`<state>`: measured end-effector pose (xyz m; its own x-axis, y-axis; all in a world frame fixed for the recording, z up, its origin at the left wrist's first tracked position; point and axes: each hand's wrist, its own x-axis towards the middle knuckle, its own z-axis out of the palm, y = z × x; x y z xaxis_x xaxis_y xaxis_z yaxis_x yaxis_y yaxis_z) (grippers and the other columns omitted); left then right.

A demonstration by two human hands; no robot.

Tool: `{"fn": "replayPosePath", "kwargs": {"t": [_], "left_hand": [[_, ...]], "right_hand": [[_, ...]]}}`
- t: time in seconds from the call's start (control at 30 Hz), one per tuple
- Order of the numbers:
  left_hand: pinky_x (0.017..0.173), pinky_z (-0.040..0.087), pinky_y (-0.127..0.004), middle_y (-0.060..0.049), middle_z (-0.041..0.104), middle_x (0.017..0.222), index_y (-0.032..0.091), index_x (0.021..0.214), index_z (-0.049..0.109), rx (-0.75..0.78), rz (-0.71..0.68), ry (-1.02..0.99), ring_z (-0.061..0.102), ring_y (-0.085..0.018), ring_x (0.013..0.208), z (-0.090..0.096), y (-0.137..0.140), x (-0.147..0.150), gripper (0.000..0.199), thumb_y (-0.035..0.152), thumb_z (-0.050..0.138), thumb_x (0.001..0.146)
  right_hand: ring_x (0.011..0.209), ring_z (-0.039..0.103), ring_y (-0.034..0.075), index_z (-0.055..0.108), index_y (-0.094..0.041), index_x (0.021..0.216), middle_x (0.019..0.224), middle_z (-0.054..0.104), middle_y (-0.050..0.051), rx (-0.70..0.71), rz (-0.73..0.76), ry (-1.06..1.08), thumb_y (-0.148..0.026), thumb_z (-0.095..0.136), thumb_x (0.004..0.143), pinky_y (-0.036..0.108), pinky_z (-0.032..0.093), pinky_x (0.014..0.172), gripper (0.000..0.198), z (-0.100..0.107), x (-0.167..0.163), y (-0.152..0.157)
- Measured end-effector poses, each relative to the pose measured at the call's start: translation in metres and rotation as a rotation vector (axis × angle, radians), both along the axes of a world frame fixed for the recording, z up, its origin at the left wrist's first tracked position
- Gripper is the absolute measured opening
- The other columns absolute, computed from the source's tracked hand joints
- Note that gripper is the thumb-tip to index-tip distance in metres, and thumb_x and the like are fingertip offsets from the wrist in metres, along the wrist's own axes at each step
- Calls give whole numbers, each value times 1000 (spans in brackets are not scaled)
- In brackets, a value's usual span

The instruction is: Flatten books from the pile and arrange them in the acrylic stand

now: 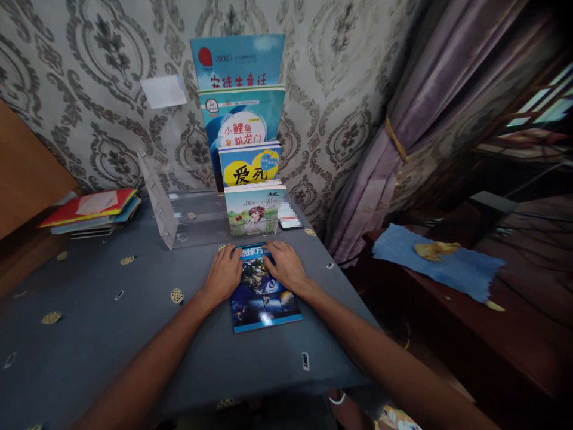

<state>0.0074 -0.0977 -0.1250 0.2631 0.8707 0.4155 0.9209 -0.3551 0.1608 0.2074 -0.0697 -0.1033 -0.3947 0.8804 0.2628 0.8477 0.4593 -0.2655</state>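
Note:
A dark blue book (257, 289) with pictures of the earth and space on its cover lies flat on the grey tablecloth. Along its upper left edge, my left hand (224, 272) is closed, fingers bent over the side and tips near the top corner. On the opposite edge, my right hand (286, 263) has its fingers curled onto the cover, closed at the upper right corner. Just beyond the hands, a book with a cartoon child on its cover (253, 212) stands upright in a clear tiered book rack (197, 224).
Behind it, a yellow-and-blue book (248, 167), a teal book (242, 116) and a taller blue book (239, 57) rise in steps. A stack of books (96, 212) lies at left. A small pixelated object (290, 215) sits beside the rack. A curtain (371, 179) hangs right of the table.

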Motion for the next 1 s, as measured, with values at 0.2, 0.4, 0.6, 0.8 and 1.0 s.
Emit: {"fn": "replayPosePath", "kwargs": {"t": [0.2,0.4,0.6,0.8,1.0], "left_hand": [[108,44,-48,-15,58,131,18,123,56,-22,-5,6,54,-28,125,0,1,0,29,18,43,97],[107,44,-49,-16,57,134,17,132,54,-21,8,35,52,-30,127,0,0,1,36,18,42,97],[104,46,-48,-15,59,128,18,127,58,-28,0,42,55,-29,121,3,0,1,33,18,42,98],[103,46,-48,-16,58,129,17,130,57,-25,-9,53,54,-30,121,3,0,0,36,18,40,98],[103,46,-49,-15,58,128,18,131,56,-35,-6,50,54,-30,121,4,-1,0,37,19,39,98]], "right_hand": [[119,57,27,65,-17,122,129,66,13,-23,2,-7,-23,50,97,38,41,100,29,3,1,-1],[126,53,28,62,-17,130,137,61,13,-28,22,-31,-28,49,100,43,39,105,34,4,0,-5],[129,49,29,58,-22,138,141,58,12,11,43,-58,-35,46,102,46,40,106,40,-3,1,-3],[131,48,28,57,-20,140,142,57,13,12,38,-57,-37,45,102,46,39,107,43,-6,2,0],[133,48,29,55,-17,141,146,55,16,11,30,-44,-37,45,102,46,38,110,45,-9,6,-1]]}}
